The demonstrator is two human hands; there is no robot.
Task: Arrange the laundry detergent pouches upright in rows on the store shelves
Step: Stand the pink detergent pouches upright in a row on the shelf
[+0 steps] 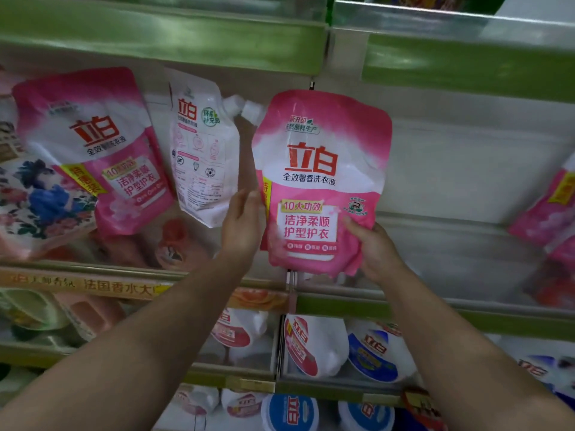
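— What is seen at the left of the shelf [466,231]?

— A floral pack [34,200] is seen at the far left edge. Next to it a pink pouch [102,150] is leaned back, tilted to the left, its front turned outward. Just to the right a white pouch [203,150] is stood with its printed back showing and its spout cap at the upper right.

— And the hands?

— The left hand [242,222] is held open, fingers fairly straight, at the lower right corner of the white pouch and beside the left edge of the held pouch [320,181]; whether either is touched cannot be told. The held pouch is kept upright in front of the shelf's bare middle. Its lower right corner is gripped by the right hand [378,250], thumb laid on the front.

— Further right?

— More pink pouches [550,209] are glimpsed at the right edge. Detergent bottles [314,343] are stored on the shelf below.
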